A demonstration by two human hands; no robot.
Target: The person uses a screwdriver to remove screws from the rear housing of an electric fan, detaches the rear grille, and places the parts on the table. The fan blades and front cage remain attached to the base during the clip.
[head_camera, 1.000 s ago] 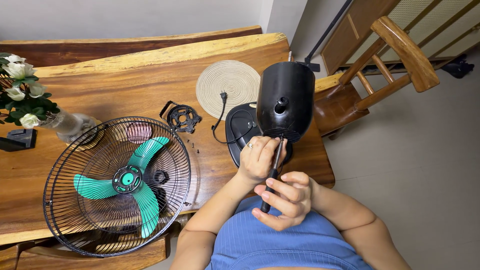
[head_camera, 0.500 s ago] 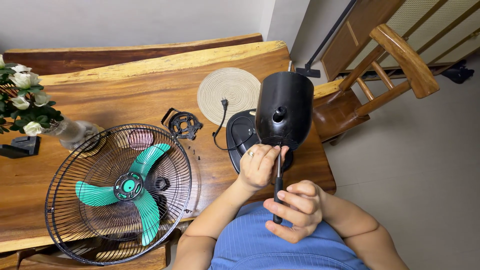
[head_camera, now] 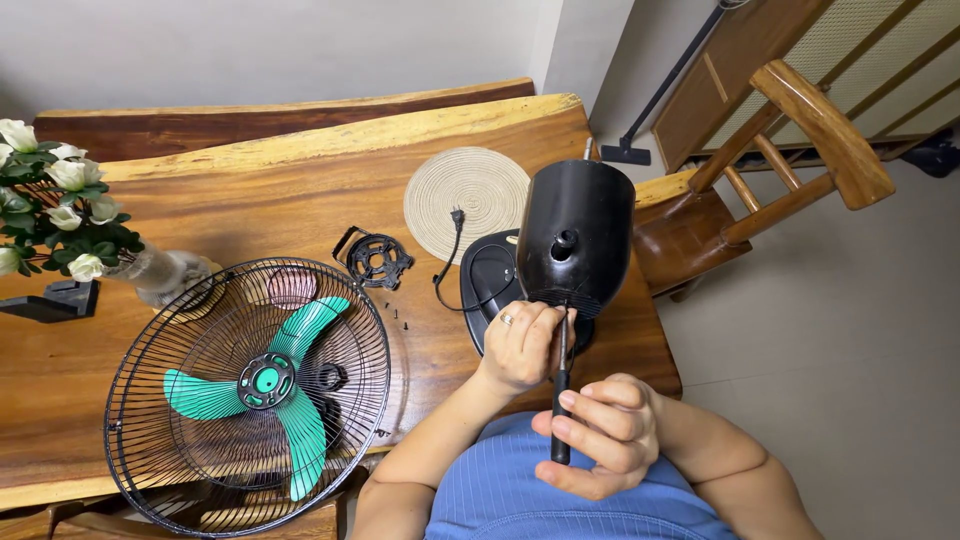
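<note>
Black fan motor housing (head_camera: 575, 235) is standing on its black base (head_camera: 492, 280) at the near right part of the wooden table (head_camera: 250, 190), its rounded back facing up toward the camera. The left hand (head_camera: 520, 345), wearing a ring, is resting at the housing's lower edge, its fingers (head_camera: 545, 325) pinching narrowly around the metal shaft of a screwdriver (head_camera: 560, 385). The right hand (head_camera: 600, 435) is sitting just nearer to the body, its fingers curling closed around the screwdriver's black handle, with the tip pointing up into the vented underside of the housing. A black power cord with plug (head_camera: 450, 250) is trailing from the base toward a round woven mat (head_camera: 465, 190) farther back. To the left, a black wire fan guard (head_camera: 250, 390) is lying flat with a green three-blade propeller (head_camera: 265, 385) inside it. A small black ring-shaped part (head_camera: 378, 258) and a few tiny screws (head_camera: 400, 318) are lying between the guard and the base. White flowers in a glass vase (head_camera: 70, 215) are standing at the far left, and a wooden chair (head_camera: 760, 170) is standing to the right of the table.
</note>
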